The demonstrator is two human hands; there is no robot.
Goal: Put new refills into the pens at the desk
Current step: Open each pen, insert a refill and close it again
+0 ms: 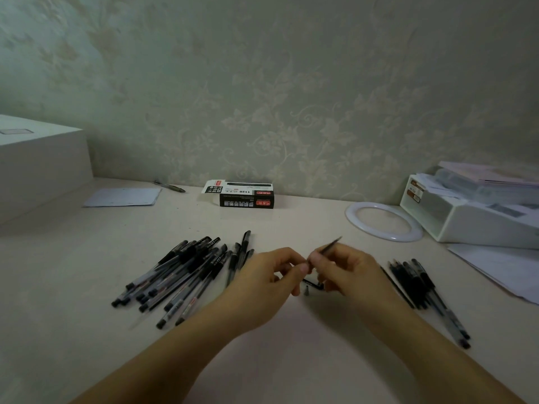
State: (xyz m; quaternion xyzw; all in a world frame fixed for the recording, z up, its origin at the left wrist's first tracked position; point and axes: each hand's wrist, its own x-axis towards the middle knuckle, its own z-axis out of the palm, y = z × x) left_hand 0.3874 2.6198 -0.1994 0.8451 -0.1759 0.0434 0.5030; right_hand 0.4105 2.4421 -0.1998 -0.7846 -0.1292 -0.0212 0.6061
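My two hands meet above the desk's middle. My right hand point(348, 271) pinches a thin dark refill point(331, 245) whose tip slants up to the right. My left hand point(269, 277) pinches something at the refill's lower end; what it holds is hidden by the fingers. Under the hands lie a black pen part point(313, 283) and a small grey tip piece point(306, 291). A large heap of black pens point(186, 275) lies to the left. A smaller bundle of pens point(420, 287) lies to the right. The black-and-white refill box point(246, 193) stands open by the wall.
A white ring point(383, 221) lies at the right, beside a white tray of papers point(472, 211). Loose sheets point(501, 266) overlap the right edge. A white box point(38, 161) stands at the far left, with a paper sheet point(122, 196) and a single pen point(169, 186) near it.
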